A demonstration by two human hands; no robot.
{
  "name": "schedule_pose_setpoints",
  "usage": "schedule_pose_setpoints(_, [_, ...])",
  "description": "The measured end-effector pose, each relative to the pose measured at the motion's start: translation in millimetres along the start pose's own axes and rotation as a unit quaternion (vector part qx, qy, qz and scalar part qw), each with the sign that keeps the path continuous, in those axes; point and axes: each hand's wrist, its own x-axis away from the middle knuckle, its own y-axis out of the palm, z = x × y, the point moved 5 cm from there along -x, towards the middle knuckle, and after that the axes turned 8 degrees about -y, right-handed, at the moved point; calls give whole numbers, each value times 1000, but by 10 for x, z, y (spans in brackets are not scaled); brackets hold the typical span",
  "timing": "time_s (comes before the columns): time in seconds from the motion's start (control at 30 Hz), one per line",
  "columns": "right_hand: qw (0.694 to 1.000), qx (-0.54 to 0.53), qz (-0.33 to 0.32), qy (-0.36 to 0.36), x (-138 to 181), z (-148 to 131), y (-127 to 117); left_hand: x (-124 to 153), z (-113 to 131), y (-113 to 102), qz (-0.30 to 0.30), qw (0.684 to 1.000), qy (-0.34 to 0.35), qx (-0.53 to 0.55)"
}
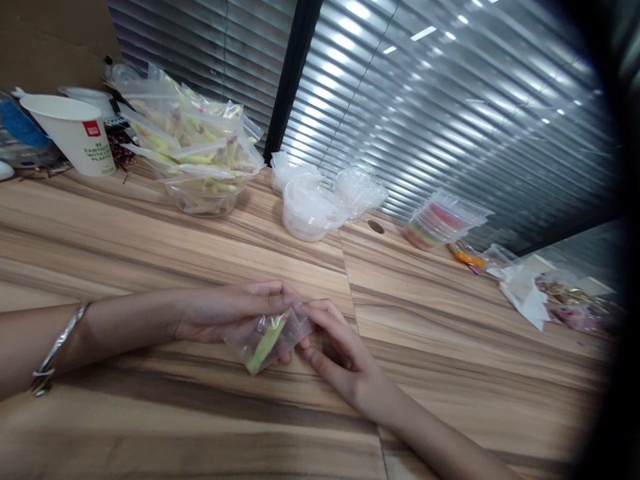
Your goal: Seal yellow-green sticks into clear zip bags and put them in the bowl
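Note:
Between my two hands is a small clear plastic bag (269,340) with a slim yellow-green item inside, whose kind I cannot make out. My left hand (235,310) holds the bag from behind, its fingers partly hidden by the plastic. The fingers of my right hand (340,353) pinch the bag's right end. Both hands are just above the wooden table (200,427). Farther back on the left, a clear plastic tub (207,200) is heaped with similar filled bags (200,143).
A white paper cup (75,137) stands at the back left. Translucent plastic containers (310,210) sit at the back middle. Stacked clear boxes (443,220) with coloured contents are right of them. White paper (523,293) and plastic-wrapped bits lie far right. Window blinds (425,100) rise behind.

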Motion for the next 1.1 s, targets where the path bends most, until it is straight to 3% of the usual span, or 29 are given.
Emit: schedule_pose_setpoints(1.1, [998,-21,-42,44,-19,9,36,12,-25,33,-13,1000,-4,-10])
